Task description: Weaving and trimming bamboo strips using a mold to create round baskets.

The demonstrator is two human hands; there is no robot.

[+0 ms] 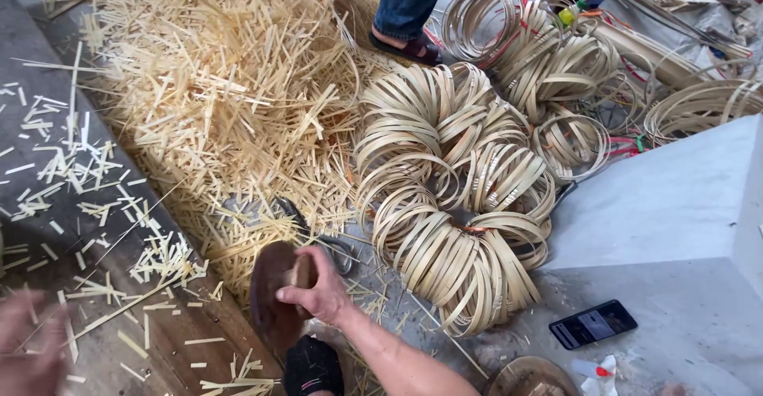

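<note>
The right hand [316,289] is reaching in from below, its fingers closing tight around a dark wooden block [274,297]. The left hand [30,348] is blurry at the left edge, well apart, and I cannot tell its grip. The block is sitting beside scissors [322,241] and bamboo rings [457,205].

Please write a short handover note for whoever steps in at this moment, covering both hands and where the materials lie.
Right hand: closed round the handle of a dark wooden brush, held over the floor edge.
Left hand: blurred at the lower left, over the board; whether it holds anything cannot be told.
Scissors lie just beyond the brush.
Done: many bamboo rings lie bundled in the middle.
Left: a large pile of cut slivers and scattered bits on the board.
A phone lies on the concrete at right.
</note>
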